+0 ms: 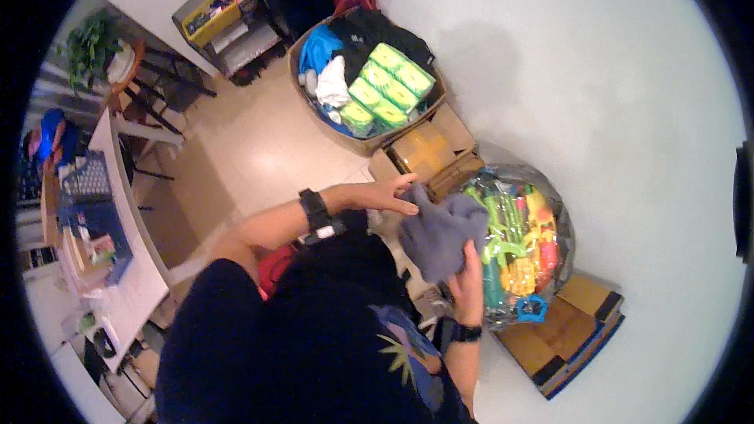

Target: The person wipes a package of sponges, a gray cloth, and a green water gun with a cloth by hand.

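A crumpled grey cloth [439, 235] is in front of my body, above the gap between a cardboard box and a clear plastic bag. My right hand [467, 277] grips its lower right side, the fingers partly hidden behind the fabric. At the cloth's upper left edge is my left hand [389, 193], thumb and forefinger spread; whether they pinch the fabric is unclear. Just beyond my right hand, the bag of colourful plastic toys [518, 241] stands against the wall.
A large carton [368, 142] holds clothes and green-wrapped tissue packs [392, 88]. Between it and the toy bag sits a taped cardboard box [427, 150]. Another open box [559, 330] lies by the wall. On the left are a cluttered white desk [141, 282] and a potted plant [91, 41].
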A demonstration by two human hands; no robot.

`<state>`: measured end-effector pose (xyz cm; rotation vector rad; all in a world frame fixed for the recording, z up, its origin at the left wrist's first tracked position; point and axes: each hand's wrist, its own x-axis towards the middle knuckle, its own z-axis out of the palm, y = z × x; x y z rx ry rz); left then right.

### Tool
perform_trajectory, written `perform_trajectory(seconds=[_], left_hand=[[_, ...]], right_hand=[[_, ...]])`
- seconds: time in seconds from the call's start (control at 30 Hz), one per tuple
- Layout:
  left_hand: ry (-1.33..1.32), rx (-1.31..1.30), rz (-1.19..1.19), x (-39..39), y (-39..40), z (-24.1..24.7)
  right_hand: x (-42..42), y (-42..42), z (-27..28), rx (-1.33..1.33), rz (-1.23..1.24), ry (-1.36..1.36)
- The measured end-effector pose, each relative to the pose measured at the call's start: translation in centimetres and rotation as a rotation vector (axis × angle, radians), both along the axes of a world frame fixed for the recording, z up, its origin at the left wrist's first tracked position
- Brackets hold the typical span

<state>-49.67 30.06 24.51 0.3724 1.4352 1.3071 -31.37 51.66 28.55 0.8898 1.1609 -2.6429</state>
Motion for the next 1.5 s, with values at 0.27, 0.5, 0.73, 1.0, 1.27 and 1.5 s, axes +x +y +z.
perform_trajectory(seconds=[0.27, 0.5, 0.73, 1.0, 1.27, 1.5], left_hand=[[-0.229, 0.330, 0.360, 3.7, -4.4, 9.1], [0.087, 0.252, 0.528, -0.1, -13.9, 9.9], [0.683, 0.043, 0.436, -8.7, -22.8, 8.3], [0.954, 0.267, 0.225, -16.1, -26.8, 9.9], [0.288, 0.337, 0.367, -22.2, -26.0, 12.3], [0.266, 0.269, 0.344, -23.2, -23.7, 15.5]], right_hand=[[-4.8, -3.6, 2.3, -0.409, 0.143, 0.207], [-10.2, -10.5, 3.4, -0.234, 0.214, 0.161], [-21.4, -16.9, 4.7, 0.695, 0.118, 0.348], [-29.0, -22.8, 7.4, 0.879, 0.202, 0.355], [-34.3, -20.5, 5.6, 0.662, 0.416, 0.217], [-37.0, -22.7, 4.7, -0.033, 0.769, 0.290]])
